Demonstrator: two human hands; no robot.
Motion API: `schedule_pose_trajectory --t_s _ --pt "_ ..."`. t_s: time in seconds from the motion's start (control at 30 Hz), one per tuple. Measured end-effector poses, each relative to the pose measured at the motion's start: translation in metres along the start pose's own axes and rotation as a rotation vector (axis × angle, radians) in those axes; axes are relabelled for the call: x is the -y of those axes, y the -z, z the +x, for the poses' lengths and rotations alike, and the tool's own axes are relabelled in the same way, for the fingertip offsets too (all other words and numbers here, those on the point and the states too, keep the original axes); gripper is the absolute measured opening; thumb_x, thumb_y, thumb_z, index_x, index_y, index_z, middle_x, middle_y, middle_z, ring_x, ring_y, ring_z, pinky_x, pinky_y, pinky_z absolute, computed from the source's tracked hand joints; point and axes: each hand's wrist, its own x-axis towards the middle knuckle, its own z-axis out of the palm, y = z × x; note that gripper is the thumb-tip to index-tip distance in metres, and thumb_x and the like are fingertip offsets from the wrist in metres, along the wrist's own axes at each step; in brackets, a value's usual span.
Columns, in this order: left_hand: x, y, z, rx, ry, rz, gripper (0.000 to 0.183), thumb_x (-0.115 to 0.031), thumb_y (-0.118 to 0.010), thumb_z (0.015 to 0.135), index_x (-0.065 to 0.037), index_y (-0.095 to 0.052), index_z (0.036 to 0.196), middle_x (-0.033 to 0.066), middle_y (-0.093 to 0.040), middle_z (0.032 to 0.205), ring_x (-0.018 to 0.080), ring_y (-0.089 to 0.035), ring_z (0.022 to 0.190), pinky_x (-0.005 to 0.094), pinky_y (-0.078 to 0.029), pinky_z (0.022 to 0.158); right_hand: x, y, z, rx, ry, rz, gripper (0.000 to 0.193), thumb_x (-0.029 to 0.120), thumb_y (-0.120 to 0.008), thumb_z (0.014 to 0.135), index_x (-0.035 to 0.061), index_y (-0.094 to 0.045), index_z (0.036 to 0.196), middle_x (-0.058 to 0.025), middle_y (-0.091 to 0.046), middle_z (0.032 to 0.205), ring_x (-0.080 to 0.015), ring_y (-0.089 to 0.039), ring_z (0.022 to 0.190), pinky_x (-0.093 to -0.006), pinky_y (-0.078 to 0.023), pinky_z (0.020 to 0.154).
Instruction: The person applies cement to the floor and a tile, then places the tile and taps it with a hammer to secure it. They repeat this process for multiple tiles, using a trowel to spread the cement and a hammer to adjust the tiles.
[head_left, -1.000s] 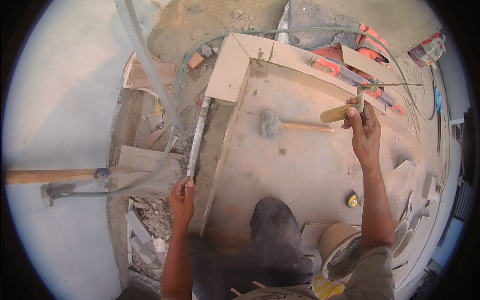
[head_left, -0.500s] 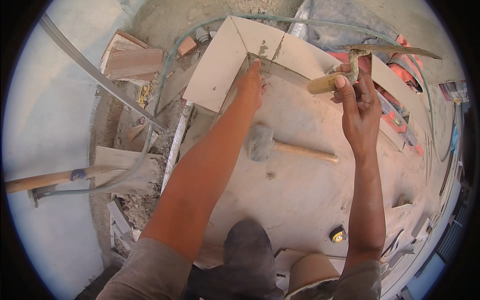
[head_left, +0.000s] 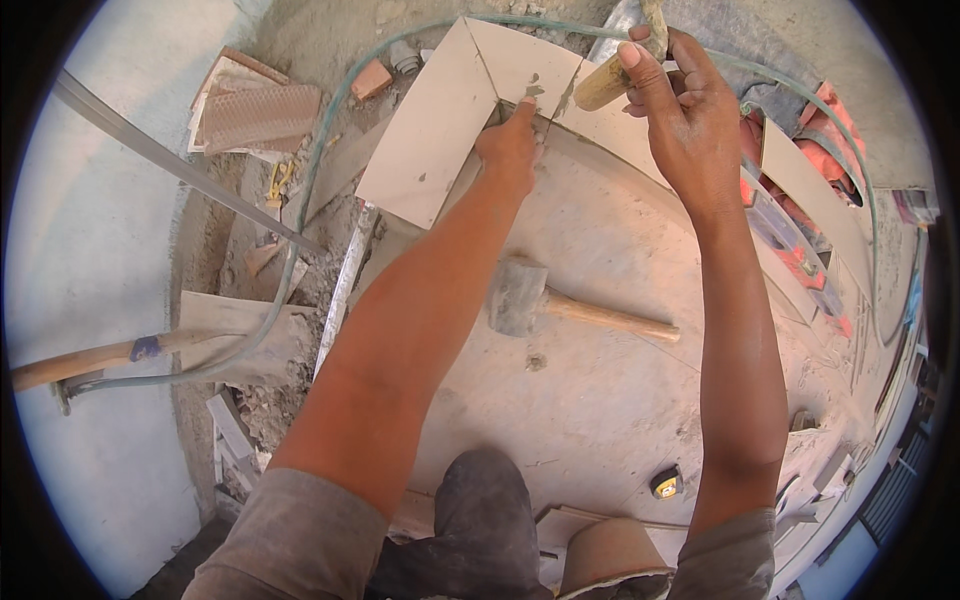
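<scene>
Dusty, mortar-smeared floor fills the head view, a broad pale tiled slab point(head_left: 600, 400) spreading out under both arms, with rubble and loose dirt along its left edge.

At the far corner of that slab two beige skirting tiles point(head_left: 430, 130) stand on edge and meet at an angle. The left hand point(head_left: 512, 148) reaches out to that joint; its fingers are bent and pressed against the seam where the two tiles meet, gripping nothing that can be made out. Just to its right the right hand point(head_left: 685, 110) is raised above the slab and closed around the wooden handle of a trowel point(head_left: 615, 75), thumb laid along the handle; the blade runs up out of sight at the top edge.

Between the forearms a rubber mallet point(head_left: 520, 295) lies flat on the slab, head to the left, its wooden handle pointing right, untouched by either hand. A small yellow tape measure point(head_left: 667, 485) sits nearer the person's knees.

Left of the slab a long metal straightedge point(head_left: 345, 285) lies along the edge, a greenish hose point(head_left: 300, 230) loops past it, and a stack of ribbed tiles point(head_left: 258, 115) rests in the dirt. Red tools point(head_left: 800, 250) lie along the right side.
</scene>
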Motion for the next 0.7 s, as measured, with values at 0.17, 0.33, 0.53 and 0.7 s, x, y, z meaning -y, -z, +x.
schedule_pose_trajectory --t_s 0.17,0.33,0.53,0.7 --pt "0.006 0.003 0.007 -0.011 -0.046 0.054 0.058 -0.026 -0.079 0.088 0.014 -0.053 0.122 0.0232 -0.058 0.12 0.0336 -0.066 0.103 0.0401 -0.059 0.087 -0.008 -0.03 0.016 -0.016 0.193 -0.01 0.031 0.024 -0.067 0.093 -0.003 -0.066 0.108 -0.0241 -0.071 0.098 -0.0353 -0.068 0.086 -0.0407 -0.052 0.076" --pt "0.012 0.004 0.015 -0.035 -0.099 0.164 0.053 -0.026 -0.078 0.089 0.016 -0.056 0.114 0.0209 -0.062 0.111 0.032 -0.068 0.098 0.0381 -0.059 0.08 -0.031 -0.051 0.024 -0.042 0.222 -0.065 0.031 0.022 -0.066 0.094 -0.0046 -0.065 0.108 -0.025 -0.069 0.091 -0.031 -0.069 0.082 -0.0398 -0.052 0.073" --pt "0.017 0.002 0.017 -0.062 -0.108 0.157 0.047 -0.025 -0.075 0.092 0.014 -0.06 0.112 0.0177 -0.064 0.105 0.0278 -0.069 0.087 0.0357 -0.058 0.075 -0.05 -0.071 0.037 -0.071 0.214 -0.073 0.03 0.02 -0.064 0.093 -0.0049 -0.065 0.11 -0.0253 -0.069 0.087 -0.032 -0.068 0.075 -0.0405 -0.052 0.068" --pt "0.02 0.003 0.02 -0.044 -0.148 0.13 0.038 -0.024 -0.075 0.091 0.01 -0.063 0.105 0.0123 -0.065 0.095 0.0216 -0.066 0.076 0.0326 -0.055 0.067 -0.046 -0.061 0.028 0.089 0.099 -0.167 0.038 0.031 -0.066 0.095 -0.0005 -0.065 0.117 -0.0146 -0.07 0.086 -0.0196 -0.066 0.069 -0.0318 -0.054 0.068"
